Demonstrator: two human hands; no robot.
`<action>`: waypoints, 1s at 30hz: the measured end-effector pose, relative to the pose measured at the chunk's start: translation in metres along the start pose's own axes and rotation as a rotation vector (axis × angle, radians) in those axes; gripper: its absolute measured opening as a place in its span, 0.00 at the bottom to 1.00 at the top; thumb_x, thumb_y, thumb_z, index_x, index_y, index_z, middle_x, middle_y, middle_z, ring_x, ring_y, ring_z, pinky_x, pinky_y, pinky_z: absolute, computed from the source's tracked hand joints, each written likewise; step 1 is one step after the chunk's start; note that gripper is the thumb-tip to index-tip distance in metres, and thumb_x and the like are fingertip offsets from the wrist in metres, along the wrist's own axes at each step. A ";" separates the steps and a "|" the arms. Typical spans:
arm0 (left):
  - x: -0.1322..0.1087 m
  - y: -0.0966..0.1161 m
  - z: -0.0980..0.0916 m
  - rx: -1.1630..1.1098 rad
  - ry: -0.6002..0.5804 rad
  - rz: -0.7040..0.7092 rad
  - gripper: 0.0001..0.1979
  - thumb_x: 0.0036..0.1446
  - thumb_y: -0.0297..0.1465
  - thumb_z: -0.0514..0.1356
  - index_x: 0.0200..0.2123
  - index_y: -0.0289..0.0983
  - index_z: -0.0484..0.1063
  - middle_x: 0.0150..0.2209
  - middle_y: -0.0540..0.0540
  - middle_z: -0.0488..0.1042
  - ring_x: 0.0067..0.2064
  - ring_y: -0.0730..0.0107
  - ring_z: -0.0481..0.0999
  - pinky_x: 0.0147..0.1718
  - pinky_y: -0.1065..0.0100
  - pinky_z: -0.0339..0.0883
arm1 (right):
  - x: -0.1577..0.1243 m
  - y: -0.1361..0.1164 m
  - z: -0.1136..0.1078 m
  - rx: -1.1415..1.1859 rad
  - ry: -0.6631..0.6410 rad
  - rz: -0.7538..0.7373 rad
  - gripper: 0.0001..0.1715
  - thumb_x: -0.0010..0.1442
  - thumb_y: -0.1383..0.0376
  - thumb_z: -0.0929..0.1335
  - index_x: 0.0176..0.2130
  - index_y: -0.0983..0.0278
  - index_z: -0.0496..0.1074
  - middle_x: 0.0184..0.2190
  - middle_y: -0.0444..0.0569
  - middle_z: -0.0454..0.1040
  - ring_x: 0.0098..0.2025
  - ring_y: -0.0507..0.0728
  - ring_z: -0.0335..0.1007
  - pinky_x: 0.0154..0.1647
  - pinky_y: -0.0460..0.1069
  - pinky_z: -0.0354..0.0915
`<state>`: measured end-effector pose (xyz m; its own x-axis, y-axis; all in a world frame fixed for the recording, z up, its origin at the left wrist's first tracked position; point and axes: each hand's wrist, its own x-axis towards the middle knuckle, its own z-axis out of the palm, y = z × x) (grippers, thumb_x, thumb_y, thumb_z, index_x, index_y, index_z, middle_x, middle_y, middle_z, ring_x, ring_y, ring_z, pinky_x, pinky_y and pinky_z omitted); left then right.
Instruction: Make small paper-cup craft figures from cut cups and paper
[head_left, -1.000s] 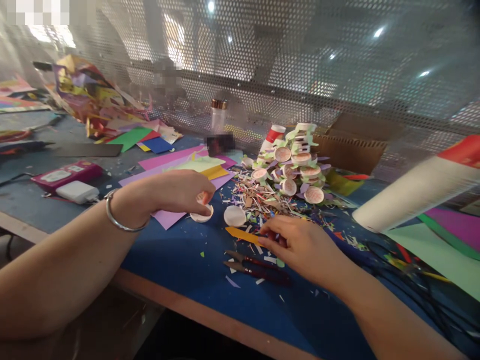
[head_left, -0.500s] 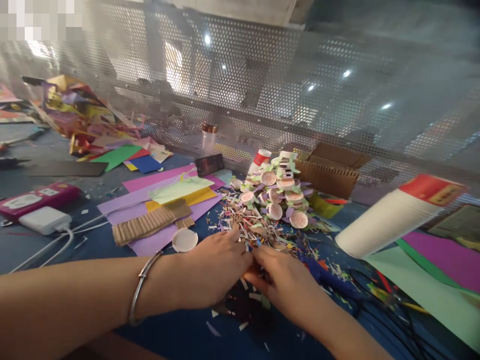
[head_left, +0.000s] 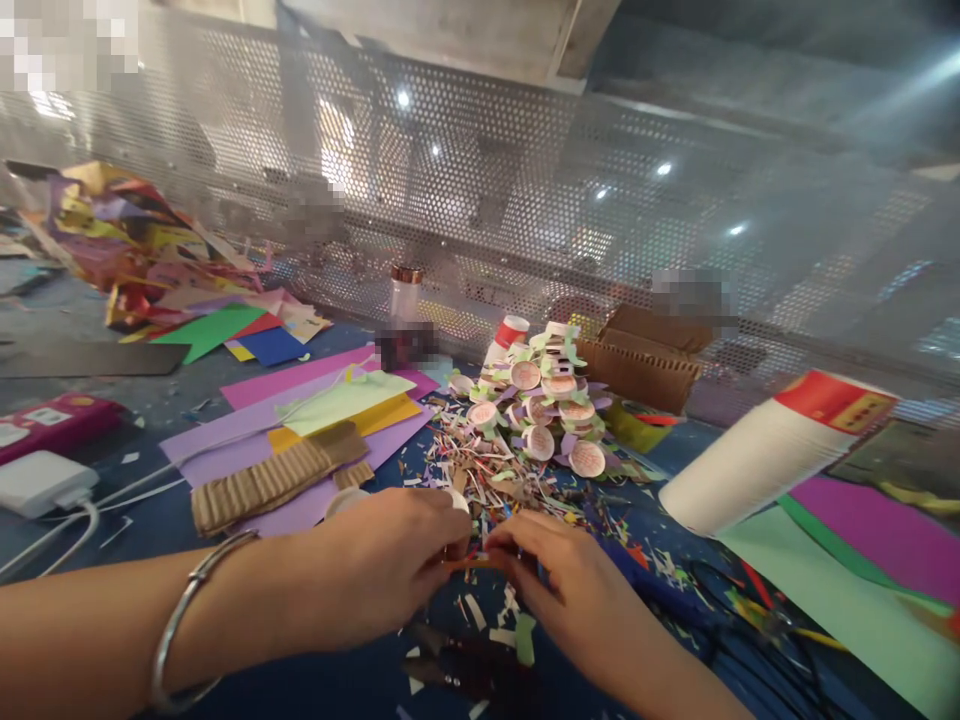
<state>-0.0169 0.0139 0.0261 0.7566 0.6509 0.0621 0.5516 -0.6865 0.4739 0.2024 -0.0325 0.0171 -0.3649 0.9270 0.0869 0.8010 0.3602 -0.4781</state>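
Observation:
My left hand is closed, its fingertips pinching one end of a thin orange strip. At the strip's other end, my right hand curls with thumb and fingers nearly together on it. A white round piece shows behind my left fingers; whether they hold it, I cannot tell. Another white disc lies partly hidden behind that hand. Beyond both hands is a heap of shredded paper scraps, backed by a pile of small round paper pieces with green and purple tabs.
A white paper roll with a red end leans at the right, near coloured sheets and a blue-handled tool. Corrugated cardboard and a white charger lie left. A cardboard box stands before the perforated screen.
My left hand has drawn left and slightly down, apart from my right hand. The orange strip now shows stretched between them, and a white round piece appears by my left fingers. The view has shifted.

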 end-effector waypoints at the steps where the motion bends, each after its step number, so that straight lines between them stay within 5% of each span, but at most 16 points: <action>1: -0.005 -0.002 -0.003 -0.129 -0.015 -0.067 0.04 0.60 0.29 0.60 0.32 0.38 0.72 0.29 0.49 0.75 0.29 0.70 0.71 0.27 0.69 0.59 | 0.000 -0.001 0.000 0.058 0.018 -0.018 0.12 0.73 0.66 0.64 0.36 0.61 0.73 0.33 0.44 0.75 0.36 0.55 0.72 0.37 0.50 0.63; 7: -0.017 -0.010 0.003 -0.774 0.012 -0.241 0.13 0.56 0.37 0.67 0.31 0.38 0.66 0.24 0.57 0.64 0.25 0.77 0.61 0.24 0.74 0.56 | -0.003 -0.014 0.005 0.364 0.115 0.004 0.14 0.72 0.56 0.65 0.38 0.59 0.75 0.30 0.42 0.73 0.30 0.52 0.68 0.28 0.47 0.61; 17: -0.024 0.002 0.016 -1.038 -0.177 -0.264 0.19 0.52 0.40 0.71 0.29 0.38 0.65 0.23 0.56 0.69 0.22 0.79 0.68 0.21 0.76 0.68 | -0.004 -0.019 0.013 0.680 0.040 0.103 0.12 0.69 0.57 0.67 0.36 0.61 0.74 0.26 0.40 0.68 0.25 0.49 0.63 0.25 0.44 0.61; 22: -0.026 -0.002 0.012 -1.012 -0.126 -0.286 0.16 0.58 0.41 0.67 0.32 0.38 0.66 0.22 0.57 0.69 0.21 0.77 0.71 0.20 0.76 0.68 | -0.004 -0.021 0.015 0.610 0.007 0.094 0.14 0.69 0.56 0.67 0.36 0.61 0.73 0.27 0.40 0.68 0.26 0.49 0.63 0.27 0.45 0.61; 26: -0.023 -0.016 -0.001 -0.764 0.022 -0.212 0.13 0.62 0.39 0.64 0.32 0.37 0.67 0.23 0.56 0.67 0.23 0.78 0.71 0.21 0.77 0.63 | -0.006 -0.022 0.012 0.383 -0.013 0.070 0.13 0.70 0.58 0.66 0.35 0.60 0.74 0.29 0.41 0.72 0.30 0.51 0.67 0.30 0.46 0.61; 30: -0.024 -0.030 -0.015 -0.624 0.164 -0.174 0.14 0.62 0.38 0.63 0.30 0.37 0.66 0.24 0.56 0.63 0.24 0.80 0.61 0.22 0.76 0.57 | -0.012 -0.023 0.011 0.104 -0.214 0.017 0.02 0.65 0.65 0.71 0.36 0.60 0.75 0.33 0.42 0.76 0.33 0.53 0.70 0.32 0.48 0.61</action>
<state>-0.0571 0.0241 0.0235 0.5845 0.8100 0.0483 0.3171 -0.2828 0.9052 0.1826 -0.0533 0.0174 -0.4527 0.8856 -0.1039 0.7589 0.3215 -0.5663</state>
